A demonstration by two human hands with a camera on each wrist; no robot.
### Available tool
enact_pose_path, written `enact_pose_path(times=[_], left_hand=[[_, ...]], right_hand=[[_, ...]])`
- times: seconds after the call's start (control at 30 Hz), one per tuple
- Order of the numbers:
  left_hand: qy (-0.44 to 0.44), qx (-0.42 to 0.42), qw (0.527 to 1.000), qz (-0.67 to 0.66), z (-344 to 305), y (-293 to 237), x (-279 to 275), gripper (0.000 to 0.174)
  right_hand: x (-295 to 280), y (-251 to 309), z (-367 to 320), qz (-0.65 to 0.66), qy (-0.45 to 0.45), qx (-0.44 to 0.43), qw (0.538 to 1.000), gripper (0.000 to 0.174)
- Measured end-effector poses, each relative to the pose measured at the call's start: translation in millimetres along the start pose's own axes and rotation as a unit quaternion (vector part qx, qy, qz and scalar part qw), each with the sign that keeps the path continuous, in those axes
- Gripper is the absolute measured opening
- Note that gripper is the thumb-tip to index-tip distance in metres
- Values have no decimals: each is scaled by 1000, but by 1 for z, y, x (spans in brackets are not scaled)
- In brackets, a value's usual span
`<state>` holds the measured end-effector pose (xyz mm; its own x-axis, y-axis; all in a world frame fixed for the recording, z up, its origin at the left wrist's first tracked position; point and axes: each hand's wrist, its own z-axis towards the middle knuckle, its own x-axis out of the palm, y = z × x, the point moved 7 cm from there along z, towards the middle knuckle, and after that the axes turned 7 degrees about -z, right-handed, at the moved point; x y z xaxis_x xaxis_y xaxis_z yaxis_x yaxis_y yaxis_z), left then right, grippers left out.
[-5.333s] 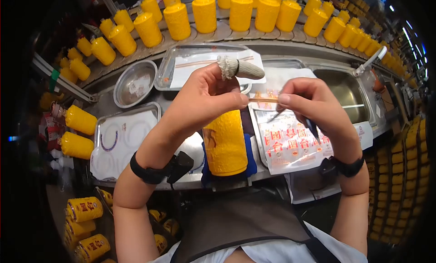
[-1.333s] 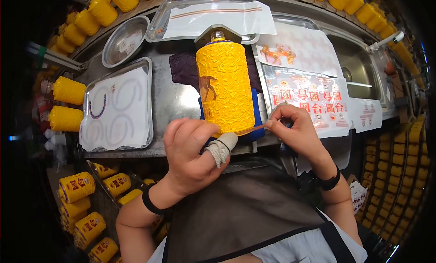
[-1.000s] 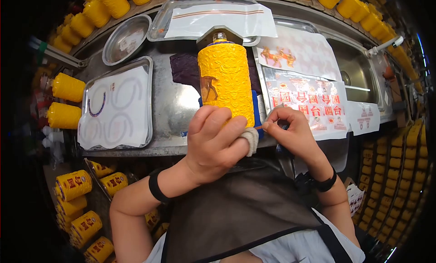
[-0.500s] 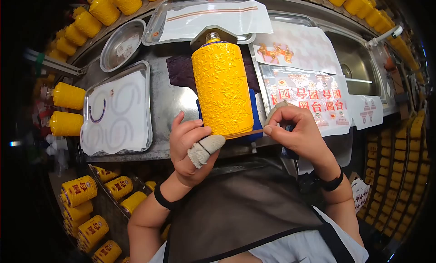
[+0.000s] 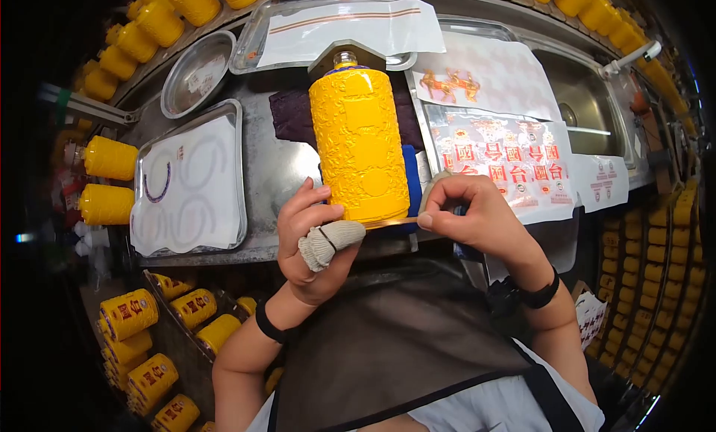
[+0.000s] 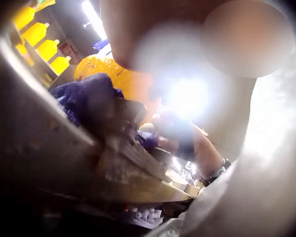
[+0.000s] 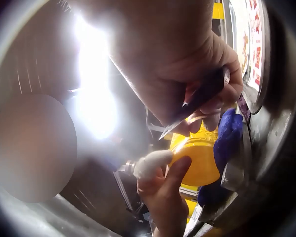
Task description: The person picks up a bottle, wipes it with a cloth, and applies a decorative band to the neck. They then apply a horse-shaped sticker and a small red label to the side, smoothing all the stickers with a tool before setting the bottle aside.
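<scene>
A yellow embossed bottle [image 5: 362,141] lies on a blue cloth [image 5: 409,182] on the steel bench, neck pointing away from me. A thin gold strip [image 5: 391,222] runs along its bottom edge. My left hand [image 5: 328,219] curls round the bottle's base, and its finger in a white knit cot [image 5: 332,238] presses the strip there. My right hand [image 5: 426,217] pinches the strip's other end, held taut just right of the base. The right wrist view shows that hand [image 7: 202,118] also holding a dark pointed tool [image 7: 200,101] above the bottle [image 7: 197,158]. The left wrist view is blurred by glare.
A tray with white backing paper [image 5: 190,178] lies to the left, with a round steel bowl [image 5: 198,74] behind it. Label sheets [image 5: 514,164] lie to the right beside a sink [image 5: 589,111]. Several yellow bottles [image 5: 142,37] line the conveyor; labelled ones [image 5: 130,313] sit below the bench.
The bottle has turned, so its horse emblem is out of sight. My left hand slid off the bottle's side down to its base. The right hand keeps pinching the strip.
</scene>
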<state>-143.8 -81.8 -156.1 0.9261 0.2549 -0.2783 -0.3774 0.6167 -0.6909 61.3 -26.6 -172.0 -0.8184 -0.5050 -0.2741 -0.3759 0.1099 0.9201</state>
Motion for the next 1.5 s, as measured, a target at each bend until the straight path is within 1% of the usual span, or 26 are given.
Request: enact_pose_path(times=[0.07,0.13,0.17,0.23,0.33,0.43,0.53,0.63,0.77,0.87,0.9,0.97,1.0,1.03,1.13,1.23,1.33,1.37,1.47,1.5], left_hand=[[16,13,1000,8,0,-2,-4,35],[32,18,999,18,0,-3,-6,36],[25,13,999,17,-1,-2,-7,36],[14,5,1000,14,-6,2,-10,35],[31,-8,999,16,-7,3,-9,36],[83,57,993,66,-4,-6,-4,40],[91,88,985,117,3,-16,0,38],[134,137,971,144,13,-25,7,37],[164,180,963,114,23,-28,25,38],[94,158,980,78,20,-21,12,26],[72,113,988,71,13,-14,4,32],[21,33,999,27,0,-1,0,35],[-8,-8,1000,10,-5,6,-4,37],[-10,-28,1000,-9,-8,9,-5,39],[24,20,999,18,-8,3,-6,37],[74,91,987,109,-1,-12,-1,43],[111,147,974,128,8,-21,7,43],[102,160,975,114,12,-25,11,38],[128,161,971,118,15,-24,18,36],[82,159,980,82,17,-22,14,23]], right_hand=[[0,6,-3,6,20,8,1000,15],[-4,9,-6,-5,2,-3,1000,14],[-6,10,-7,-10,-10,-7,1000,14],[-8,16,-11,-17,-15,-18,1000,13],[-10,19,-15,-9,-20,-19,1000,12],[-13,12,-13,-15,-34,-4,999,13],[-14,5,-9,-39,-45,1,998,13],[-12,0,-4,-57,-49,-11,997,13],[-6,-10,2,-48,-63,-29,996,13],[-3,-2,2,-69,-58,-23,996,13],[-3,1,1,-66,-59,-32,996,13],[1,6,-1,-59,-54,-49,996,13],[1,8,-2,-58,-52,-41,996,13],[1,12,-3,-58,-48,-35,997,13],[1,13,-4,-66,-37,-32,997,10],[-1,14,-4,-69,-40,-47,996,9],[-2,8,-2,-66,-59,-44,995,12],[-2,6,0,-65,-66,-40,995,13],[1,5,1,-83,-67,-21,994,12],[2,7,1,-81,-63,-33,994,12]])
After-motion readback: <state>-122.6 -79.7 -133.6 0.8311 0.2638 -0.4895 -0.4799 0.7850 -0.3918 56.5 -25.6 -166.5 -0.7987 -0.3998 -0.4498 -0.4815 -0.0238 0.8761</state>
